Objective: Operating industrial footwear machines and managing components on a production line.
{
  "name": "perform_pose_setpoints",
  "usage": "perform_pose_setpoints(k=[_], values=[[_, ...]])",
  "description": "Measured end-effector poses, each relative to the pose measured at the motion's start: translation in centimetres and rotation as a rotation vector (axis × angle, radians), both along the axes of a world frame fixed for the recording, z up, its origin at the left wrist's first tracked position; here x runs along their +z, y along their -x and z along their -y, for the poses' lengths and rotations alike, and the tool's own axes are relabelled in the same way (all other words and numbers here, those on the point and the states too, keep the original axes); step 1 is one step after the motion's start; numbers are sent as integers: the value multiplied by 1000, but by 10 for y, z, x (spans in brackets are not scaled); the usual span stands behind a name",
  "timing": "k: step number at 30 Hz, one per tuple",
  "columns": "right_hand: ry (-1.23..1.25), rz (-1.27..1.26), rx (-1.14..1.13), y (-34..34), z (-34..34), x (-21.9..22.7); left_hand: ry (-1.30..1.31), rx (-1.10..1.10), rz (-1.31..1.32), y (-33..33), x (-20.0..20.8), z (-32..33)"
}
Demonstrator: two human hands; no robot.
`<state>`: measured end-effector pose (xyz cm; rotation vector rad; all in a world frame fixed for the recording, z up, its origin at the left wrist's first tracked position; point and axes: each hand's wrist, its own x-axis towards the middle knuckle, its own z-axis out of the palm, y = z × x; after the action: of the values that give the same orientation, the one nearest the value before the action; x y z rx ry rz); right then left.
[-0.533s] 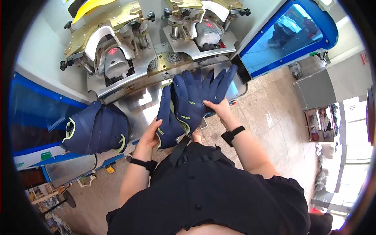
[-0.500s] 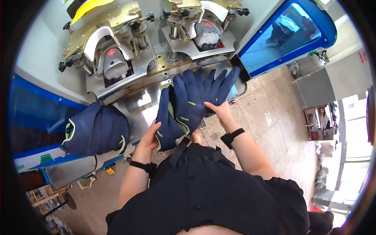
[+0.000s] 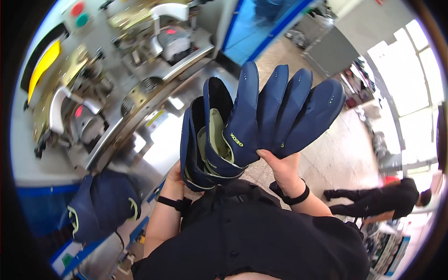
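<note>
A fanned bunch of several navy shoe uppers (image 3: 243, 133) with light green lining is held up in front of my chest. My right hand (image 3: 283, 170) is closed on the right side of the bunch, its thumb pressed on the outer face and the other fingers mostly behind. At the left end, my left hand (image 3: 175, 173) grips the uppers from the side; its fingertips are hidden behind them. The rounded toe ends on the right are spread apart, while the openings on the left show the lining. Another pile of navy uppers (image 3: 105, 203) rests at the left by the machine.
Two press stations with grey moulds, the left mould (image 3: 88, 125) and the right mould (image 3: 172, 43), stand beyond a metal ledge (image 3: 158, 135). A blue-framed window panel (image 3: 247, 35) is behind. Another person (image 3: 378, 201) in dark clothes is at the right, near a grey cabinet (image 3: 333, 49).
The view has turned to the right, so the machine sits further left. The uppers are raised closer and tilted, showing their openings. A person has come into view at the right.
</note>
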<state>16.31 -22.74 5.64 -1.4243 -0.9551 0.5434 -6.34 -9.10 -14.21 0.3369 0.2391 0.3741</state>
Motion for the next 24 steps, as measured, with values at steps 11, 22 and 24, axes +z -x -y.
perform_pose_setpoints(k=[11, 22, 24], values=[[17, -37, -401, -96, 152, -16, -951, -259, -230, -195, 75, 83], [-144, -448, -975, -153, 385, -87, -413, -981, -238, -362, 72, 208], [-210, -546, -1040, -162, 420, -100, -489, -1069, -255, -400, 73, 238]])
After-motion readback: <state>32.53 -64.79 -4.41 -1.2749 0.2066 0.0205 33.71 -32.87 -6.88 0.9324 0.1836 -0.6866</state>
